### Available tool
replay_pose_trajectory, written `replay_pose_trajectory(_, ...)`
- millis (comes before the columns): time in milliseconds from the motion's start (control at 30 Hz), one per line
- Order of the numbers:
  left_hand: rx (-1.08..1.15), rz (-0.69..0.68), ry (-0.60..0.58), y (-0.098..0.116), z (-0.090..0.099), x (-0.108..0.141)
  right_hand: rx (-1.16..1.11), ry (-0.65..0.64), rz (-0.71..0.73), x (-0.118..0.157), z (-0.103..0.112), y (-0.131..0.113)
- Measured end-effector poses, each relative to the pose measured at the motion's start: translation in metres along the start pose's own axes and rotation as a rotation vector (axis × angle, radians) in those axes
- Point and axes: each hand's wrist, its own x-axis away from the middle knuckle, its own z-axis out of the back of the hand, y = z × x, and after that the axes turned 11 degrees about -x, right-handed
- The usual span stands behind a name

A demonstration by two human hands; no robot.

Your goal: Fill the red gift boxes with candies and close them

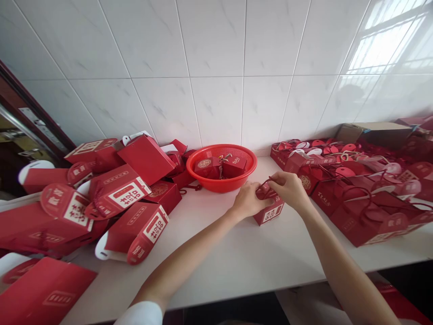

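A small red gift box (271, 214) with a white printed label stands upright on the white table, in front of me. Around its upper left side are the fingers of my left hand (248, 199), with the thumb along the front. My right hand (288, 185) is closed in a pinch on the dark red cord handle (265, 183) at the top of the box. The fingers partly cover the box's top, so I cannot tell how its flaps sit. Just behind my left hand is a red plastic basket (221, 186) holding a few red boxes.
Loose red boxes (125, 192) lie heaped on the left of the white table (216, 266). Rows of red boxes with cord handles (358, 212) stand on the right, near a brown cardboard box (374, 133). A tiled wall (216, 108) rises behind the table.
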Motion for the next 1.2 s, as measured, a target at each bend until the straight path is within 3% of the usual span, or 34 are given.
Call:
replay_pose_trajectory(167,0.204,0.105,-0.088,-0.010,-0.007,-0.002,0.001,0.010,-0.008,-0.001,0.001,0.003)
replay_pose_trajectory(400,0.226,0.031,-0.036,-0.009,-0.008,-0.001,-0.478,-0.179,-0.195,0.009,-0.006,-0.017)
replay_pose_trajectory(500,0.273,-0.019,-0.038,-0.010,-0.008,-0.001,-0.652,-0.171,-0.252,0.010,-0.005,-0.021)
replay_pose_trajectory(767,0.515,-0.092,0.083,-0.016,-0.007,0.014,-0.521,-0.091,-0.123,0.000,0.013,-0.029)
replay_pose_trajectory(833,0.587,-0.089,0.140,-0.024,-0.008,0.018,-0.483,-0.074,-0.083,-0.008,0.024,-0.034)
replay_pose_trajectory(933,0.602,0.032,0.180,-0.041,-0.012,0.021,-0.434,-0.011,-0.023,-0.027,0.050,-0.045)
replay_pose_trajectory(1100,0.545,0.140,0.043,-0.065,-0.025,0.025,-0.248,0.264,0.020,-0.070,0.117,-0.068)
replay_pose_trajectory(1200,0.561,0.127,0.002,-0.065,-0.029,0.028,-0.072,0.418,0.045,-0.100,0.162,-0.064)
